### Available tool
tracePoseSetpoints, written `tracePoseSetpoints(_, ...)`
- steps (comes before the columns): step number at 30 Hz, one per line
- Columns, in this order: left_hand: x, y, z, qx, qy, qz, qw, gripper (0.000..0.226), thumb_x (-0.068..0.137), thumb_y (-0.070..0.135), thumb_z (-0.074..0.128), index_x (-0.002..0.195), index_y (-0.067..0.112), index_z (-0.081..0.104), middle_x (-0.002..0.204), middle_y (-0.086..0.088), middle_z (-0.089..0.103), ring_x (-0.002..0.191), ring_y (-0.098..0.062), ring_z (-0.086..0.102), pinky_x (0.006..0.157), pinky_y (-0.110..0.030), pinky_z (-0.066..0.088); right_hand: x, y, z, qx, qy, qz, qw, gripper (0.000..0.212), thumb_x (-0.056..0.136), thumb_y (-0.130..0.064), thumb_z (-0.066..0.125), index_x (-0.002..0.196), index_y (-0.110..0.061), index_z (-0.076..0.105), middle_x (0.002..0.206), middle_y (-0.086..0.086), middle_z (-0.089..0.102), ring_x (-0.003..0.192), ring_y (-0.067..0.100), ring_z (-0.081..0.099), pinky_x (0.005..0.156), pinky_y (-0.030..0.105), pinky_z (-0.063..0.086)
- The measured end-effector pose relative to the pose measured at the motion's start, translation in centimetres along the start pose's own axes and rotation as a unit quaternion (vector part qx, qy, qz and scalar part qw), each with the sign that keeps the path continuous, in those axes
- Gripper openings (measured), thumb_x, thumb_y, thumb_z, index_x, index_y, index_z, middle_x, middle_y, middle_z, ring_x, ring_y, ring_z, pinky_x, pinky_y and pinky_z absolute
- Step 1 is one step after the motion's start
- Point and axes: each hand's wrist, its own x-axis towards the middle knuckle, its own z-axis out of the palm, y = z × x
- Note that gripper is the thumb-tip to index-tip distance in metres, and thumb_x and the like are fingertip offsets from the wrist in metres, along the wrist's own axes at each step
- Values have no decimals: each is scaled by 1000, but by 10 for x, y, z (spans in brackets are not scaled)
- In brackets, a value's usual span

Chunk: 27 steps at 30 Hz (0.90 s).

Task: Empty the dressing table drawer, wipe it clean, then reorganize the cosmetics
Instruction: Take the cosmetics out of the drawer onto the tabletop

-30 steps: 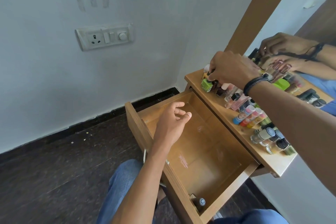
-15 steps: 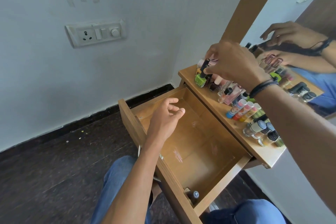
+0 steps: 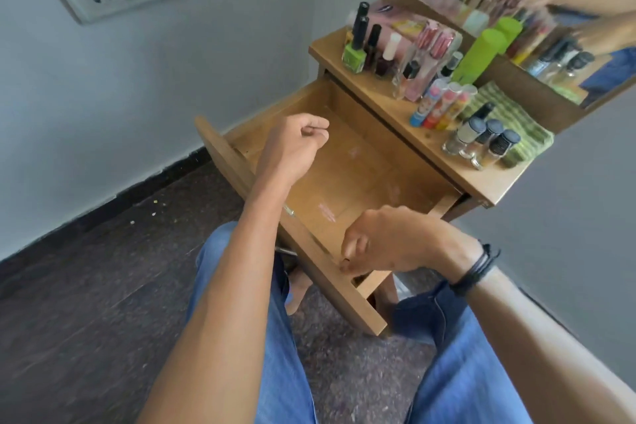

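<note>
Light wooden drawer (image 3: 358, 179) looks emptied for wiping; left hand (image 3: 296, 144) hovers loosely curled, empty, right hand (image 3: 389, 241) curls into near corner (can't tell if pinching anything)

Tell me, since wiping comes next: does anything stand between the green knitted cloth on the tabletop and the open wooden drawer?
Yes: colourful lip-balm tubes and dark-capped glass bottles stand on the drawer side of the green knitted cloth, between it and the open wooden drawer.
</note>
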Motion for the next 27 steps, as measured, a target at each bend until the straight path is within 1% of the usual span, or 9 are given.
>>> tracePoseSetpoints(5, 0, -1, 6, 47, -28, 0, 998, 21, 99, 29, 61, 118, 28, 70, 112, 13, 66, 102, -8, 61, 68, -15, 37, 1, 2, 8, -25, 8, -23, 999, 33, 84, -38, 74, 117, -39, 70, 107, -16, 72, 94, 13, 69, 87, 35, 58)
tracePoseSetpoints(7, 1, -2, 7, 51, -40, -4, 998, 21, 99, 30, 61, 118, 28, 70, 112, 12, 66, 104, -9, 60, 70, -17, 38, 3, 4, 12, -18, 30, -24, 999, 31, 84, -32, 72, 114, -38, 72, 104, -14, 73, 92, 14, 69, 84, 35, 59)
tracePoseSetpoints(11, 2, -4, 7, 61, -54, -6, 997, 21, 99, 32, 62, 118, 28, 70, 115, 12, 67, 109, -9, 60, 84, -28, 41, 11, 13, 20, 10, 85, 3, 996, 29, 85, -16, 65, 107, -31, 75, 102, -7, 73, 88, 16, 70, 80, 34, 62)
tracePoseSetpoints(14, 1, -4, 7, 66, -61, -2, 996, 23, 99, 32, 62, 121, 28, 69, 117, 11, 67, 109, -10, 60, 82, -27, 40, 11, 17, 11, 41, 122, 11, 992, 22, 88, -16, 68, 105, -27, 77, 104, -10, 72, 90, 9, 69, 82, 27, 61)
tracePoseSetpoints(18, 4, -2, 6, 61, -50, 7, 997, 24, 99, 27, 62, 121, 24, 70, 116, 8, 68, 108, -10, 62, 70, -16, 39, 2, 22, -38, 53, 218, 25, 974, 16, 88, -22, 74, 100, -33, 76, 93, -14, 71, 81, 3, 68, 73, 18, 58)
tracePoseSetpoints(20, 4, -2, 6, 67, -44, 20, 997, 26, 98, 25, 60, 122, 22, 70, 116, 6, 70, 107, -11, 64, 69, -16, 42, -1, 23, -75, 48, 282, 11, 958, 14, 88, -22, 75, 99, -30, 75, 90, -15, 69, 78, -1, 65, 66, 12, 52)
tracePoseSetpoints(23, 3, -5, 5, 45, -37, 6, 998, 22, 97, 27, 63, 118, 27, 70, 112, 14, 69, 106, -6, 63, 72, -15, 40, 0, 22, -134, 44, 371, 8, 928, 12, 85, -18, 76, 94, -27, 75, 86, -14, 68, 74, -3, 61, 63, 11, 47)
tracePoseSetpoints(25, 3, -8, 5, 50, -40, 10, 998, 21, 98, 29, 63, 117, 29, 70, 108, 17, 67, 102, -3, 61, 70, -12, 38, 7, 22, -165, 30, 400, 23, 916, 13, 83, -15, 77, 91, -25, 75, 84, -11, 67, 73, 4, 63, 58, 15, 44)
tracePoseSetpoints(27, 4, -9, 4, 53, -40, 12, 998, 21, 98, 29, 62, 117, 30, 70, 107, 18, 67, 98, 2, 60, 68, -11, 36, 20, 24, -185, 0, 413, 48, 909, 13, 83, -11, 75, 88, -22, 76, 82, -11, 64, 71, 4, 59, 53, 16, 39)
